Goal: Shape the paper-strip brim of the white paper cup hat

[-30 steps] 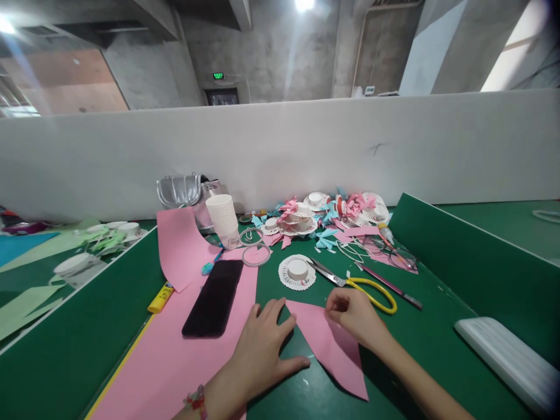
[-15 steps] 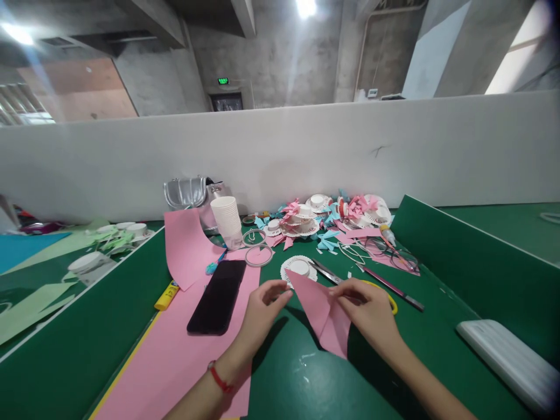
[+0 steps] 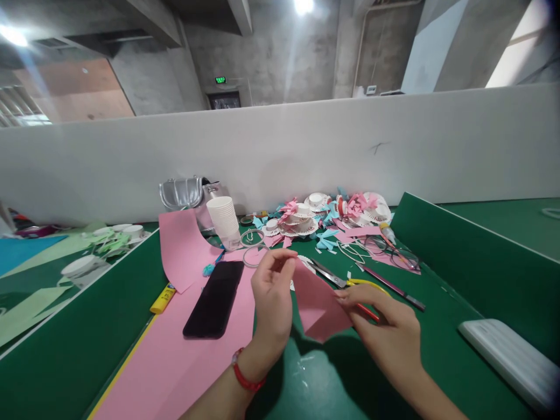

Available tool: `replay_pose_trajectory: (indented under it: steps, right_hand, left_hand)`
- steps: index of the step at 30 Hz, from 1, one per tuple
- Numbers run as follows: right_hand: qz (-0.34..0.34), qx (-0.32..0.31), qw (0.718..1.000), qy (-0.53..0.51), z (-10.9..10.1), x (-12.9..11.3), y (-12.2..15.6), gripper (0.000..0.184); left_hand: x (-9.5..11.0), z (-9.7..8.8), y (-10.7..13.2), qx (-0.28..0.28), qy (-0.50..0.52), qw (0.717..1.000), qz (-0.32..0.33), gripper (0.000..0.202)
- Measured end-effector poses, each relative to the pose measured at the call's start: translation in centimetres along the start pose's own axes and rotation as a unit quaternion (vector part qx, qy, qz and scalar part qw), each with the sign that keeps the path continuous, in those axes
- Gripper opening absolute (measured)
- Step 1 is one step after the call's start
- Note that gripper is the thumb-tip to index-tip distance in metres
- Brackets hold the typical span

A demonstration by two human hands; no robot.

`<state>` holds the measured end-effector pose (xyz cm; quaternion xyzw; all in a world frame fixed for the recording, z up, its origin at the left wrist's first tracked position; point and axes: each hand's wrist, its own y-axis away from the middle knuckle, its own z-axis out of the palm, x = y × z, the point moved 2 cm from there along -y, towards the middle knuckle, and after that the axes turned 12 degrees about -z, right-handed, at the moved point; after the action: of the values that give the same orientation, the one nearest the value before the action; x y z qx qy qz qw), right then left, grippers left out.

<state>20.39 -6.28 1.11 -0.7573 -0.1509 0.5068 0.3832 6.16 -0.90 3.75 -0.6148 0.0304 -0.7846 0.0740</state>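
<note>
A piece of pink paper (image 3: 318, 304) with a crease in it is held up above the green desk, between both hands. My left hand (image 3: 275, 291), with a red bracelet on its wrist, pinches the paper's upper left corner. My right hand (image 3: 380, 321) grips its right edge between thumb and fingers. Just behind the paper lies a pair of scissors (image 3: 329, 274) with yellow and red handles, partly covered by the right hand. A white lacy paper doily (image 3: 307, 263) shows partly behind the paper and the left hand.
To the left a black phone (image 3: 214, 300) lies on a large pink sheet (image 3: 175, 356), near a yellow glue tube (image 3: 162, 298). Stacked paper cups (image 3: 222, 216) stand further back. Pink and blue paper scraps (image 3: 326, 239), glasses (image 3: 402, 256) and a purple pen (image 3: 391, 287) are beyond. A white box-like object (image 3: 507, 356) sits at right.
My left hand has moved up and now pinches the paper's corner, which it was beside before. The paper has turned and opened out, and my right hand has shifted slightly right and down.
</note>
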Motion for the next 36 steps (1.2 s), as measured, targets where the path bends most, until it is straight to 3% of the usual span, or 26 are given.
replay_pose_trajectory:
  steps: [7,12,15,18,21,24,27,31,36]
  right_hand:
    - [0.013,0.014,1.0,-0.011,-0.1,-0.2,0.3,0.013]
    - [0.111,0.035,0.992,-0.048,-0.1,0.1,0.0,0.008]
    - [0.171,0.034,0.981,-0.084,0.0,0.5,-0.2,0.011]
    - [0.204,-0.005,0.97,-0.135,0.2,0.8,-0.3,0.015]
    - [0.23,-0.042,0.957,-0.174,0.4,1.0,-0.2,0.02]
    - [0.241,-0.053,0.951,-0.183,0.5,1.0,-0.2,0.023]
    - [0.234,-0.053,0.954,-0.181,0.7,0.9,-0.2,0.023]
    - [0.237,-0.033,0.956,-0.168,0.6,1.3,-0.1,0.022]
    - [0.247,-0.005,0.957,-0.15,0.5,2.1,-0.1,0.026]
  left_hand:
    - [1.5,0.4,0.3,-0.036,0.046,0.996,-0.071,0.006]
    - [2.4,0.5,0.3,-0.039,0.057,0.993,-0.091,0.005]
    - [2.3,0.4,0.2,-0.02,0.018,0.998,-0.059,0.01]
    - [2.1,0.3,0.1,0.002,-0.055,0.998,0.014,0.016]
    - [2.0,0.2,-0.1,0.025,-0.134,0.986,0.091,0.018]
    - [1.8,0.2,-0.3,0.018,-0.182,0.975,0.125,0.017]
    - [1.4,0.1,-0.6,0.016,-0.172,0.98,0.099,0.017]
    - [0.5,0.1,-0.7,0.004,-0.127,0.992,0.01,0.015]
    - [-0.2,0.6,-0.3,-0.066,-0.153,0.984,-0.057,0.018]
